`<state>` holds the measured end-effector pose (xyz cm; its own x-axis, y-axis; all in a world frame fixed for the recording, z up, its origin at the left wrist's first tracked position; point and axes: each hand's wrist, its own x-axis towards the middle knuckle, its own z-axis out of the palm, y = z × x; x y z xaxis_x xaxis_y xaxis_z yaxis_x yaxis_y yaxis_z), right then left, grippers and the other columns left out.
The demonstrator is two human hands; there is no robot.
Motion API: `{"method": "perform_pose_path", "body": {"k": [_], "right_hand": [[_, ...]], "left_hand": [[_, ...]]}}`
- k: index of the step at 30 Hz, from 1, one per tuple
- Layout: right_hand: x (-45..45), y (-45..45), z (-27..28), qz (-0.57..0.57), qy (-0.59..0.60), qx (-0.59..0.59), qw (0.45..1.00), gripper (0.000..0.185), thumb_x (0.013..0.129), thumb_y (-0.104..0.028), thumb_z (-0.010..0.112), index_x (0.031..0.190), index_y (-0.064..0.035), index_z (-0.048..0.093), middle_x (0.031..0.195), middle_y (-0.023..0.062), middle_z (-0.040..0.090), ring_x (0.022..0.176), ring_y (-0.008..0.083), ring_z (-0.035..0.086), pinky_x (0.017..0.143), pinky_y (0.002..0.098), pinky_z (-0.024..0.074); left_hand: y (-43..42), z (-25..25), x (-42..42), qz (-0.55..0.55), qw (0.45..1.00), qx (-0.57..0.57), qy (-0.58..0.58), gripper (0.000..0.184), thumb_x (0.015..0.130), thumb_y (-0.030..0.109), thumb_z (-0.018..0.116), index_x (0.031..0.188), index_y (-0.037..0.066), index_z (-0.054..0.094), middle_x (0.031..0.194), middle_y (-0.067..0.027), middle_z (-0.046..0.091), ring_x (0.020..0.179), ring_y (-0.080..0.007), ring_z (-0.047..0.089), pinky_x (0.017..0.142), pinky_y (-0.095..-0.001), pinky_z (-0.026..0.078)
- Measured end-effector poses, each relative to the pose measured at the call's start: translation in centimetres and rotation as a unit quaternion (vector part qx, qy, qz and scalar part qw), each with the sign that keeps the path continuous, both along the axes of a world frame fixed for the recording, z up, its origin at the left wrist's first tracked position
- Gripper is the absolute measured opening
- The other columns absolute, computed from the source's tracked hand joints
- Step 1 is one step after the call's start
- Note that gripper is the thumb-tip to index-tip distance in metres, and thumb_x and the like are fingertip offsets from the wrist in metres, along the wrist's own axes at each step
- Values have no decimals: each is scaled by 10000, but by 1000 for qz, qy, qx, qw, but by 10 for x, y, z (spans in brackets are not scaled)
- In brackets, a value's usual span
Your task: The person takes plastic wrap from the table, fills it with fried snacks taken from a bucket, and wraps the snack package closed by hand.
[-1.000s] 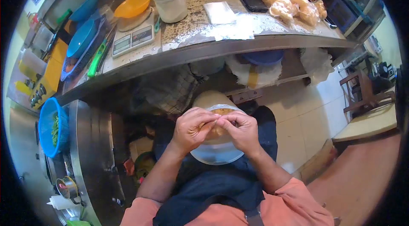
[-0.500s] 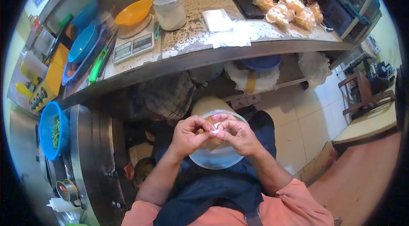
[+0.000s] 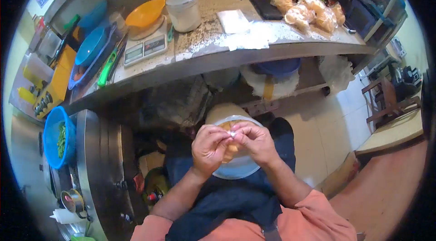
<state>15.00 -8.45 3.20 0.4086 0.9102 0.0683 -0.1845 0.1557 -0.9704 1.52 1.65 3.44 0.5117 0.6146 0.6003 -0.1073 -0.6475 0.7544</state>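
Observation:
My left hand (image 3: 210, 148) and my right hand (image 3: 257, 142) meet over a round translucent tub (image 3: 237, 170) on my lap. Between the fingertips of both hands is a small whitish piece (image 3: 232, 134), too small to name. Both hands pinch it from either side. Below the fingers, orange-brown food (image 3: 230, 151) shows inside the tub, partly hidden by my hands.
Ahead runs a counter (image 3: 204, 55) with a scale (image 3: 146, 49), an orange bowl (image 3: 145, 12), a lidded jar (image 3: 183, 12), a black phone-like object (image 3: 265, 7) and bagged items (image 3: 313, 12). At the left, a blue basket (image 3: 69, 137) holds green vegetables.
Both hands stay together over the tub, their fingers shifting around the whitish piece. Since the middle frame they have risen slightly, and the left fingers have turned. The view has shifted a little.

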Motion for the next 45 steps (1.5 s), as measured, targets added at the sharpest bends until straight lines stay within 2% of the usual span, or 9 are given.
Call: {"method": "perform_pose_path", "body": {"k": [7,17,20,22,26,36,38,43,45], "right_hand": [[-2,0,0,-18,-3,28,999,95,822,-86,736,867,-10,701,919,74,659,927,150,600,849,293,472],[-4,-3,19,-6,50,-59,997,111,863,-62,681,956,-2,681,947,80,679,922,150,617,830,303,491],[0,1,30,-13,-25,-7,1000,167,883,-48,629,1040,3,652,985,97,673,915,188,630,824,322,495],[9,2,32,31,-304,81,949,189,879,-64,619,1057,-3,629,996,112,656,912,240,639,822,347,492],[14,3,45,63,-342,68,935,195,857,-95,643,1034,-20,611,954,126,645,896,266,637,798,358,489],[-12,13,25,-15,-188,-1,982,214,843,-205,695,869,-23,587,751,85,639,688,171,619,635,312,487],[-13,9,29,37,-113,-61,991,131,893,-66,641,881,-25,517,816,21,598,739,78,579,654,242,479],[-29,7,19,-70,-171,153,971,166,849,-116,689,862,-31,547,770,58,615,698,121,588,624,282,482],[-31,1,24,-73,-181,98,976,166,852,-119,688,898,-29,556,777,61,618,724,124,592,635,281,481]], "left_hand": [[20,12,-2,-110,993,21,41,147,765,93,737,839,52,617,824,-88,599,807,-256,578,745,-352,462],[24,10,-4,-151,986,4,67,116,776,85,653,818,40,555,826,-107,569,794,-265,547,739,-349,442],[23,6,-7,-195,973,-114,44,110,804,101,635,828,37,549,843,-101,569,812,-242,549,754,-334,442],[22,5,-8,-219,951,-217,7,107,821,109,623,838,35,548,848,-94,572,821,-223,553,769,-323,441],[24,10,-10,-225,951,-210,23,109,826,116,624,847,39,550,861,-98,582,832,-217,560,777,-320,444],[26,18,1,-143,980,117,70,162,769,145,618,818,41,503,754,-122,501,712,-319,497,665,-398,418],[25,18,0,-127,981,134,64,162,762,142,610,818,40,497,751,-125,500,709,-323,498,664,-400,418],[25,29,-7,-81,982,169,33,160,764,144,614,795,55,484,736,-118,505,657,-312,501,629,-404,419],[28,41,-6,-57,976,208,34,167,778,166,624,799,69,490,737,-105,516,653,-306,510,629,-403,420]]}}
